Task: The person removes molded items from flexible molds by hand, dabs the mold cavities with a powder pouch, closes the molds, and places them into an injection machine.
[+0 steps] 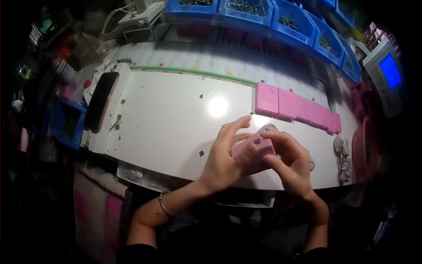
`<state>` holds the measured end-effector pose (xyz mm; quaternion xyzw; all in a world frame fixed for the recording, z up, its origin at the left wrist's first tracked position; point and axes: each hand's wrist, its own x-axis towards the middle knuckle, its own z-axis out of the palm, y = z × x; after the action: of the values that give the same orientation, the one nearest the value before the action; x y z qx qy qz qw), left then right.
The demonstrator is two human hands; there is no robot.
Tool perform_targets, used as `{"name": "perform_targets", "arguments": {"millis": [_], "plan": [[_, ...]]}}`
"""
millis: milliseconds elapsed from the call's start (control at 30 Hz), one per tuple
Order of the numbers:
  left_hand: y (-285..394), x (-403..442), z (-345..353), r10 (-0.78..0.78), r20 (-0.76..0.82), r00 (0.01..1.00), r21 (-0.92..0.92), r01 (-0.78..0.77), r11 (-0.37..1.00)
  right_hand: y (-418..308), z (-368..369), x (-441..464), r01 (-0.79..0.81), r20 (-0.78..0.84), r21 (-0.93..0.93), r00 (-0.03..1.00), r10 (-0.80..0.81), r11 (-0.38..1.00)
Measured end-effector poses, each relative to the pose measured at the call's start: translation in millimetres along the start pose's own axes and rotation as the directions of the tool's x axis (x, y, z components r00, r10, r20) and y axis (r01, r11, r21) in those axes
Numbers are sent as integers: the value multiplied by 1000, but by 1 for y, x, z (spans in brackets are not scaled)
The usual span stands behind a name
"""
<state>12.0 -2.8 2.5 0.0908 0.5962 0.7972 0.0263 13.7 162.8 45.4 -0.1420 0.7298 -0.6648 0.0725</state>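
Above the near edge of the white tabletop, a pink block is held between both hands. My left hand grips its left side, with the index finger raised. My right hand curls around the right side, thumb and fingertips on the block. Fingers cover much of it. Just behind the hands sits a pale rounded thing, mostly hidden. Farther back on the right, several similar pink blocks stand side by side in a row.
Blue bins with small green pieces line the back. A phone lies at the left, above a blue tray. At the right are a device with a blue screen and a whitish lumpy object. Green crumbs dot the tabletop.
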Motion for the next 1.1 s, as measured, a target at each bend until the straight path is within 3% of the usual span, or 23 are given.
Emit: {"name": "perform_targets", "arguments": {"millis": [33, 67, 100, 167, 200, 267, 333, 400, 467, 500, 533, 567, 600, 667, 700, 767, 800, 867, 900, 933, 1000, 1067, 1100], "plan": [[0, 4, -7, -124, 120, 985, -32, 128, 991, -8, -2, 1, 166, 61, -261, 986, -155, 951], [3, 9, -13, -239, 242, 940, -48, 257, 965, -12, 0, 0, 165, 60, -259, 986, -155, 952], [3, 8, -15, -240, 241, 940, -47, 259, 965, -14, 4, -1, 279, 91, -373, 960, -264, 885], [2, 6, -16, -404, 504, 763, -214, 564, 798, -14, 13, -6, 447, 137, -543, 883, -450, 711], [2, 7, -14, -404, 507, 761, -214, 565, 797, -5, 18, -12, 505, 137, -533, 844, -519, 679], [4, 8, -8, -549, 229, 804, -479, 584, 656, 6, 28, -22, 649, 308, -640, 708, -635, 412], [12, 10, -4, -610, 179, 772, -563, 589, 580, 10, 38, -33, 685, 394, -650, 673, -625, 329], [9, 7, -5, -574, 111, 811, -436, 559, 706, 7, 34, -31, 684, 391, -628, 690, -609, 372], [6, 4, -5, -541, 89, 836, -387, 530, 755, 5, 18, -28, 557, 297, -436, 830, -471, 707], [6, 6, -8, -522, 81, 849, -341, 516, 786, 7, 10, -28, 483, 213, -582, 867, -451, 654], [6, 8, -11, -498, 71, 864, -298, 495, 816, 10, -2, -27, 406, 193, -758, 888, -418, 511], [6, 9, -14, -492, 65, 868, -304, 487, 819, 9, -9, -24, 255, 108, -838, 944, -311, 483], [5, 9, -17, -490, 80, 868, -284, 491, 823, 16, -20, -21, 264, 117, -838, 942, -314, 478], [6, 9, -16, -489, 98, 867, -263, 496, 828, 36, -38, -17, 149, 104, -962, 975, -196, 230], [7, 9, -13, -493, 86, 866, -265, 497, 827, 35, -38, -17, 148, 103, -962, 975, -197, 228], [5, 8, -11, -494, 76, 866, -270, 495, 826, 31, -39, -17, 188, 121, -925, 969, -214, 331], [1, 7, -13, -498, 167, 851, -298, 525, 798, 24, -35, -16, 179, 113, -927, 971, -210, 329], [1, 5, -7, -494, 277, 824, -309, 563, 766, 5, -18, -8, 175, -10, -713, 966, -260, 679], [7, 1, 1, -439, 281, 853, -300, 513, 804, 1, -11, -1, 123, -39, -545, 984, -172, 829], [9, -3, 7, -381, 284, 880, -291, 458, 840, 2, -7, 6, 187, 36, -509, 980, -197, 840], [8, -9, 8, -328, 239, 914, -201, 377, 904, 8, 4, 5, -193, 9, -218, 980, 200, 957], [22, -14, 0, -306, 398, 865, -170, 397, 902, 21, 12, 7, -134, 50, -8, 990, 134, 991], [26, -17, 5, -267, 362, 893, -114, 327, 938, 26, 19, 9, -254, 98, 213, 966, 238, 943]]}}
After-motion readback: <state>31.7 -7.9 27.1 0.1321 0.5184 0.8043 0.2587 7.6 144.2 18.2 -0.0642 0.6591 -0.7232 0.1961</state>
